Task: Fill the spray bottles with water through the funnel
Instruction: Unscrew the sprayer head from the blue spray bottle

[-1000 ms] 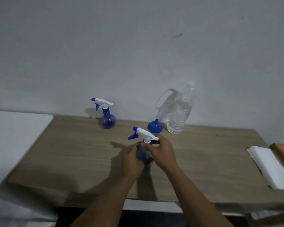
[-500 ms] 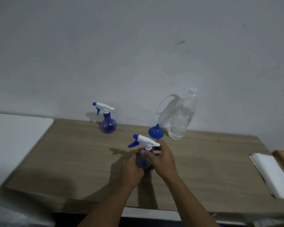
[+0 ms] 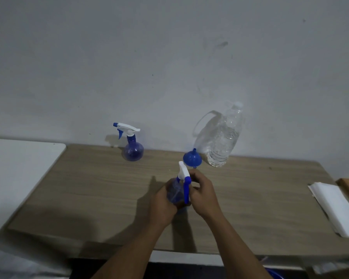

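Left hand (image 3: 162, 204), right hand (image 3: 205, 195) around spray bottle (image 3: 176, 193) near funnel (image 3: 192, 159)

The picture is dim, with a cold bluish-grey cast and soft, slightly grainy detail. Light from the right throws the shadow of the clear plastic water bottle (image 3: 224, 141) leftward onto the grey wall (image 3: 129, 57). A dark shadow pools on the wood-grain desk (image 3: 89, 188), whose edges bow with wide-angle distortion.
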